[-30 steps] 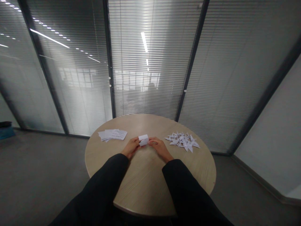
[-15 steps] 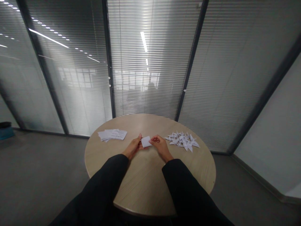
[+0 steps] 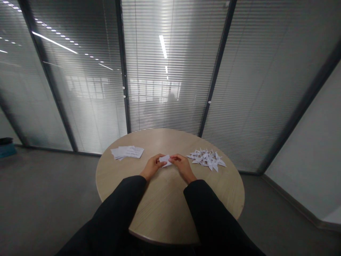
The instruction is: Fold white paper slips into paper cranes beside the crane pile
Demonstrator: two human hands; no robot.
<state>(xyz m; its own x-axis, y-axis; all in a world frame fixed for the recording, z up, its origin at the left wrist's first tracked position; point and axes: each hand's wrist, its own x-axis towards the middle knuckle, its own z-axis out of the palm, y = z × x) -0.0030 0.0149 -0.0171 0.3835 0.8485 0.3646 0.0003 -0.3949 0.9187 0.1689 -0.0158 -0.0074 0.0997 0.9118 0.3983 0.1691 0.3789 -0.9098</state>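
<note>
A small white piece of folded paper (image 3: 166, 159) is held between my two hands over the middle of the table. My left hand (image 3: 153, 166) pinches its left side, thumb on top and fingers behind. On the opposite side, my right hand (image 3: 181, 165) grips the paper's right edge between thumb and fingertips. To the right of that hand lies a heap of folded white paper cranes (image 3: 206, 159). Left of my left hand is a loose stack of white paper sheets (image 3: 128, 152), with printed lines on the top one. The fingers hide part of the held paper.
The round wooden table (image 3: 165, 209) has a straight cut edge near my body. Behind it stands a glass partition with blinds (image 3: 167, 113) and dark frames. A blue bin (image 3: 7, 148) with a black top sits on the floor at the far left.
My left thumb and fingers have closed over the left side of the paper, where the hand was more open before. The paper now shows less of its face. My right hand has barely moved.
</note>
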